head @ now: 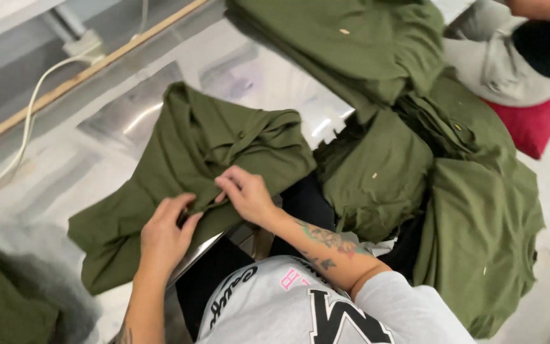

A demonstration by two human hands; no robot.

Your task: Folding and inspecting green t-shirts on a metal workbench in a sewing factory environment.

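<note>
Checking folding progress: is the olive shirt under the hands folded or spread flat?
Neither: the olive shirt lies rumpled and partly doubled over, both hands pinching its edge.

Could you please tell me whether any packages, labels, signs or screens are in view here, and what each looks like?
No packages, signs or screens are in view.
Small pale tags: tiny light rectangles on the stacked olive-green garments at right.
Printed lettering: large black and small pink letters on the person's grey shirt, bottom centre.
Both hands, left hand and right hand, pinch the olive garment on the table.
</note>
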